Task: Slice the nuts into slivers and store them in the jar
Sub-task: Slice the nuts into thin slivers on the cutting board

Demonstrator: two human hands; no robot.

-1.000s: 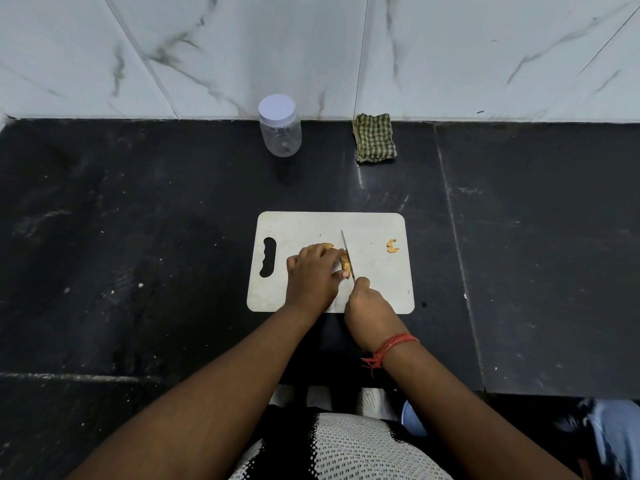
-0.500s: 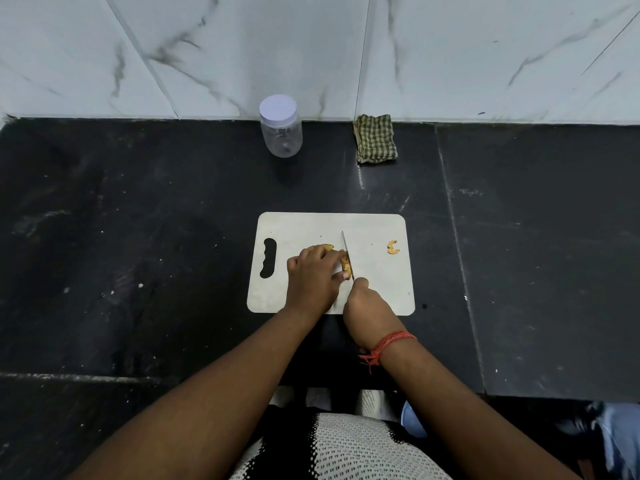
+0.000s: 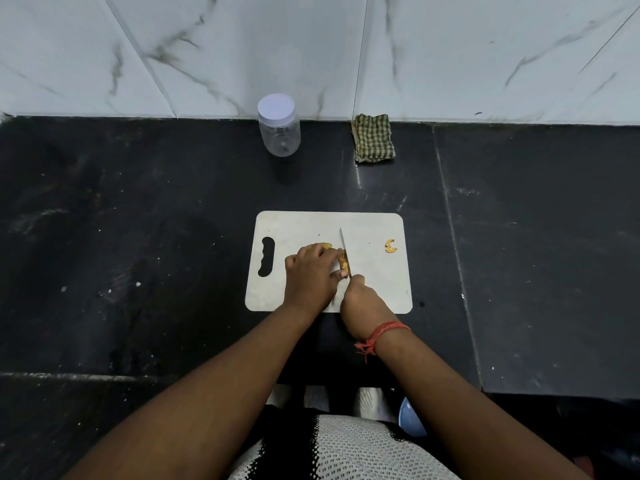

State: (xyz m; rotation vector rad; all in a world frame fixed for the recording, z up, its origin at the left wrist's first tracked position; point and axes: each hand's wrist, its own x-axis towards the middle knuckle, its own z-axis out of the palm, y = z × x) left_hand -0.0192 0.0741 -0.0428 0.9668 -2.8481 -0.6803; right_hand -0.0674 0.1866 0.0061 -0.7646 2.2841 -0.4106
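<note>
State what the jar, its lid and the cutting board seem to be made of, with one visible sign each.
Jar: clear plastic, probably; see-through wall.
Lid: opaque white plastic, matte.
Cutting board: white plastic, likely; thin, moulded handle slot, scuffed.

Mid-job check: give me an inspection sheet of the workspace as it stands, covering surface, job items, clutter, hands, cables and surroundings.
Surface: black counter, scuffed with white specks; white cutting board near the front edge.
Job's things: nuts under the knife; one curled nut apart at the board's right; jar at the back, lid on, looks empty.
Clutter: folded checked cloth by the wall.
Hands: left hand holds the nuts; right hand grips the knife.
Cables: nothing seen.
Surroundings: marbled tile wall.
</note>
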